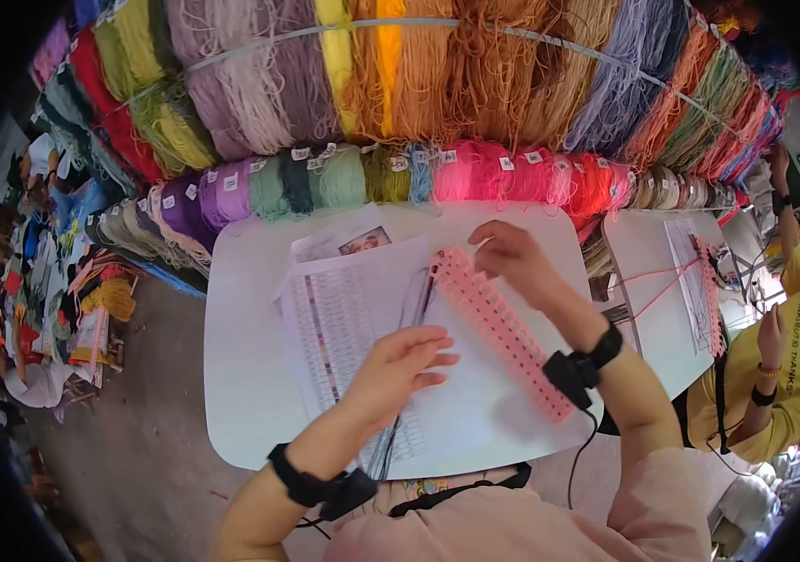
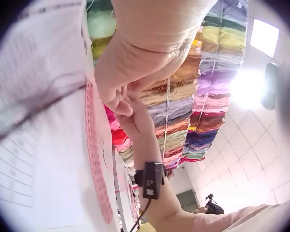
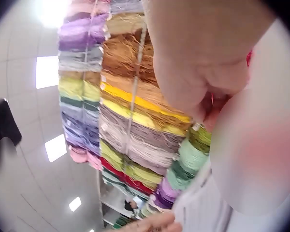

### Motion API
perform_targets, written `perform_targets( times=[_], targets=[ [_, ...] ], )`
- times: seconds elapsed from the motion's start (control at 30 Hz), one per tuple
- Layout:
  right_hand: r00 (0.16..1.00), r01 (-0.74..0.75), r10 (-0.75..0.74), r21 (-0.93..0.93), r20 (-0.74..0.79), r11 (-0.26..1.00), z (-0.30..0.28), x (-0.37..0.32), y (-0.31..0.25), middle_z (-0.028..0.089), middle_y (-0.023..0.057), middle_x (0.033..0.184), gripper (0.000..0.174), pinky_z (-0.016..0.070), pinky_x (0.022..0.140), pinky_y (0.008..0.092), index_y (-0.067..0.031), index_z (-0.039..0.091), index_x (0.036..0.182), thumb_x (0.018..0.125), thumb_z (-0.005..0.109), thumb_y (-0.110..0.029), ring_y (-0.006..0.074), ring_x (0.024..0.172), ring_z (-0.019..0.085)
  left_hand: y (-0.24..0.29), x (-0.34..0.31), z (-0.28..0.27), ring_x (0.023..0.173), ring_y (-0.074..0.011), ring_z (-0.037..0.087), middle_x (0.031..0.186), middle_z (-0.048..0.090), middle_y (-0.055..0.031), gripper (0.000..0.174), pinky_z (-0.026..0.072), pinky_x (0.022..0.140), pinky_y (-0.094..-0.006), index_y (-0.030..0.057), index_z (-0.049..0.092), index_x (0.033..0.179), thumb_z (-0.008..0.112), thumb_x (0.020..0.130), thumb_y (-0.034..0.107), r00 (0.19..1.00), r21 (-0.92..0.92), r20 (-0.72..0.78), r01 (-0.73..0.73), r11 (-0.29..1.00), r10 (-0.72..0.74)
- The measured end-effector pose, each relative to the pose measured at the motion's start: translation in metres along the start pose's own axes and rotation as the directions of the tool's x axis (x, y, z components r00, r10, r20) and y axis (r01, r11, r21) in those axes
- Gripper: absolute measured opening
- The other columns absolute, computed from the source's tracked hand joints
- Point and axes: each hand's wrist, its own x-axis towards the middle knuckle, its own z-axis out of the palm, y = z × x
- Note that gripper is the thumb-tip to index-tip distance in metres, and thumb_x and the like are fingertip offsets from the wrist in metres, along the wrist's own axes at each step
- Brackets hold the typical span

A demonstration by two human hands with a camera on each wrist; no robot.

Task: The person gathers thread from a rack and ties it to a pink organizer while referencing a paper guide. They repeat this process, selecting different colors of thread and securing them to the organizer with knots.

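On a white table lies a long pink strip with rows of holes [image 1: 503, 332], slanting from upper left to lower right. Dark threads [image 1: 425, 295] gather at its upper end. My right hand [image 1: 517, 267] is over that end, fingers bent; I cannot tell whether they pinch a thread. My left hand [image 1: 398, 370] is left of the strip, over a printed sheet [image 1: 315, 318], its fingers spread and relaxed. More dark strands [image 1: 386, 445] hang below the left wrist. In the left wrist view, the strip [image 2: 94, 150] runs alongside the sheets.
Hanks of coloured yarn [image 1: 503, 84] hang across the back, above a row of labelled bundles [image 1: 512, 173]. A photo [image 1: 364, 241] shows on a sheet at the table's back. At right, another person in a yellow top [image 1: 793, 347] works beside a second table [image 1: 648, 281].
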Motion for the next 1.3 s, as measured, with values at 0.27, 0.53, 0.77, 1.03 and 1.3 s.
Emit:
perform_targets(
  times=[0.27, 0.53, 0.77, 1.03, 1.3],
  targets=[
    [0.989, 0.129, -0.100, -0.312, 0.108, 0.941, 0.011, 0.010, 0.031, 0.059, 0.0071, 0.067, 0.007, 0.0458, 0.057, 0.0238, 0.0023, 0.057, 0.078, 0.075, 0.055, -0.003, 0.0101, 0.060, 0.056, -0.010, 0.070, 0.030, 0.091, -0.0177, 0.052, 0.095, 0.049, -0.0077, 0.033, 0.0434, 0.070, -0.0314, 0.0017, 0.041, 0.115, 0.043, 0.082, 0.006, 0.957, -0.188, -0.238, 0.122, 0.975, -0.166],
    [0.950, 0.267, -0.182, -0.353, 0.255, 0.897, 0.008, 0.010, 0.031, 0.057, 0.0094, 0.071, 0.010, 0.0450, 0.056, 0.0264, 0.0008, 0.059, 0.084, 0.077, 0.054, -0.004, 0.0126, 0.060, 0.056, -0.014, 0.087, 0.010, 0.067, -0.0120, 0.055, 0.082, 0.057, -0.0053, 0.026, 0.0432, 0.056, -0.0246, 0.0041, 0.047, 0.110, 0.039, 0.085, 0.007, 0.947, 0.010, -0.321, 0.011, 1.000, -0.007],
    [0.955, 0.167, -0.067, -0.335, 0.290, 0.927, 0.012, 0.009, 0.010, 0.057, 0.0158, 0.078, 0.011, 0.0461, 0.065, 0.0320, 0.0005, 0.057, 0.084, 0.076, 0.053, -0.005, 0.0260, 0.069, 0.058, -0.016, 0.089, 0.003, 0.061, -0.0072, 0.049, 0.078, 0.056, -0.0008, 0.021, 0.0386, 0.053, -0.0196, 0.0064, 0.054, 0.106, 0.046, 0.087, 0.012, 0.966, -0.047, -0.258, -0.047, 0.998, 0.034],
    [0.950, 0.127, -0.040, -0.263, 0.311, 0.956, 0.010, 0.006, 0.019, 0.056, 0.0135, 0.076, 0.007, 0.0448, 0.062, 0.0311, 0.0014, 0.055, 0.080, 0.075, 0.053, -0.003, 0.0223, 0.063, 0.055, -0.015, 0.093, 0.005, 0.056, -0.0063, 0.047, 0.075, 0.056, -0.0015, 0.016, 0.0361, 0.047, -0.0186, 0.0043, 0.055, 0.096, 0.051, 0.086, 0.017, 0.961, 0.015, -0.269, -0.056, 0.998, 0.058],
    [0.937, 0.333, -0.348, -0.322, 0.011, 0.886, 0.023, -0.031, 0.037, 0.053, 0.0130, 0.077, 0.014, 0.0425, 0.055, 0.0290, 0.0011, 0.051, 0.088, 0.075, 0.048, 0.003, 0.0214, 0.060, 0.052, -0.017, 0.059, 0.005, 0.050, -0.0059, 0.045, 0.073, 0.056, -0.0039, 0.016, 0.0331, 0.042, -0.0182, 0.0027, 0.053, 0.096, 0.051, 0.086, 0.015, 0.919, -0.064, -0.372, -0.163, 0.985, 0.128]
  ],
)
